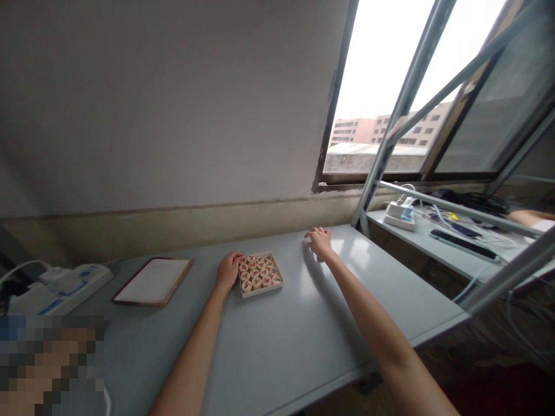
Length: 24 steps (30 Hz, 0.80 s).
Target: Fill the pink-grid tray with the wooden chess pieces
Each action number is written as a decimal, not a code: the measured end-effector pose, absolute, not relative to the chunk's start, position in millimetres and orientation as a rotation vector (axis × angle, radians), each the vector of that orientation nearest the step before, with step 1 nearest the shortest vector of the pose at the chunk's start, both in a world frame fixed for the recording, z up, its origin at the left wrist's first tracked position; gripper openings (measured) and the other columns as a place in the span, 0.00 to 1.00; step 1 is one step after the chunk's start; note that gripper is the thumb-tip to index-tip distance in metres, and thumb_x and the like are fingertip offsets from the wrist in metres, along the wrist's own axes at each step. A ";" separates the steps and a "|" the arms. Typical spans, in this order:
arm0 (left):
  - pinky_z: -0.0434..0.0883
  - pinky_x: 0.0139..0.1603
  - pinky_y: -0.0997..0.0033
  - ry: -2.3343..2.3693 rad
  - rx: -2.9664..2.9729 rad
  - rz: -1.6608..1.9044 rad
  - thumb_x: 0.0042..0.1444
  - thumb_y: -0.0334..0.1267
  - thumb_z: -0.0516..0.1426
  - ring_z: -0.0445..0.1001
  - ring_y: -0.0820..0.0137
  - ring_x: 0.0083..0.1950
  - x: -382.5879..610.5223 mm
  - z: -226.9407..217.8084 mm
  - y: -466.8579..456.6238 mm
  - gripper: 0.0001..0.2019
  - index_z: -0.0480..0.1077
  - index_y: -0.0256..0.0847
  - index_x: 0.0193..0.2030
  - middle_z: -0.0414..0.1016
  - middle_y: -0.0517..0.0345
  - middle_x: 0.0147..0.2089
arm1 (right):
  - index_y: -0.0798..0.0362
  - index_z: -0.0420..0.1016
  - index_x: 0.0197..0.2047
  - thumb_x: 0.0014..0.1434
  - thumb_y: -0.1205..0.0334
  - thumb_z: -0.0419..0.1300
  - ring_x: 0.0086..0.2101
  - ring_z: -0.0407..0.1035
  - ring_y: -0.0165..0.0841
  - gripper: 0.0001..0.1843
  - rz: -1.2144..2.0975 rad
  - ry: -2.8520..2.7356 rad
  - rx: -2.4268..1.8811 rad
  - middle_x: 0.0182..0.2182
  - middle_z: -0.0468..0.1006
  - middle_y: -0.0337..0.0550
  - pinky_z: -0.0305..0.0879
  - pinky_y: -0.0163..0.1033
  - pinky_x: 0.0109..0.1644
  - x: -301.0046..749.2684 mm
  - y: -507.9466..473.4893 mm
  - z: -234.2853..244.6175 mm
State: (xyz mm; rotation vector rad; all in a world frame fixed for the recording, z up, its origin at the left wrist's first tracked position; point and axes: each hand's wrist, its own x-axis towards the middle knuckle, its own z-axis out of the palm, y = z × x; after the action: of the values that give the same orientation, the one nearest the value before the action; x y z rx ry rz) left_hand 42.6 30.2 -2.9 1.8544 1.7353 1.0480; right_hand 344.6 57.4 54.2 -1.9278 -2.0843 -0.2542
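Note:
A shallow white box (263, 293) sits on the grey desk, filled with several round Chinese chess pieces (256, 282) marked with red and dark characters. My left hand (228, 270) grips the box at its left side, fingers bent over the far left corner. Farther right, my right hand (319, 242) is above the desk near its back edge, apart from the box. Its fingers are somewhat spread and bent, and I see nothing between them.
A flat white board with a brown frame (154, 281) lies left of the box. Beyond it is a white power strip (82, 283). Metal bars (373, 179) rise at the desk's right end. Another desk there holds a phone (463, 245), cables and a charger; a person's arm (531, 219) shows.

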 end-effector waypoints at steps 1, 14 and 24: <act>0.63 0.42 0.73 1.733 1.855 1.043 0.51 0.32 0.43 0.69 0.69 0.41 42.6 -2.6 30.4 0.14 0.69 0.38 0.34 0.73 0.53 0.39 | 0.51 0.72 0.39 0.50 0.70 0.55 0.44 0.57 0.40 0.12 -0.255 -2.083 -1.899 0.42 0.69 0.49 0.47 0.45 0.46 342.8 55.6 57.1; 0.63 0.42 0.74 1.713 1.887 1.033 0.51 0.31 0.43 0.69 0.71 0.41 41.5 -3.0 29.5 0.14 0.69 0.39 0.34 0.73 0.55 0.39 | 0.46 0.68 0.44 0.47 0.74 0.56 0.42 0.63 0.32 0.21 0.081 -2.718 -1.113 0.44 0.69 0.39 0.52 0.35 0.42 237.3 19.9 54.9; 0.64 0.42 0.74 1.715 1.870 1.022 0.52 0.31 0.43 0.69 0.70 0.41 41.9 -1.4 29.1 0.13 0.69 0.39 0.34 0.73 0.55 0.39 | 0.48 0.70 0.40 0.48 0.57 0.61 0.42 0.61 0.34 0.14 0.092 -2.498 -1.224 0.40 0.70 0.41 0.50 0.38 0.43 252.0 20.8 51.6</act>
State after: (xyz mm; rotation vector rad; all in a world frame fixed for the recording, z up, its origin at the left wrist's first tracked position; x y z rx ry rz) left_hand 41.9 29.1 -1.4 1.8698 1.7148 1.0221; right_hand 252.0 20.8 51.6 -1.2242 -2.4983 0.0919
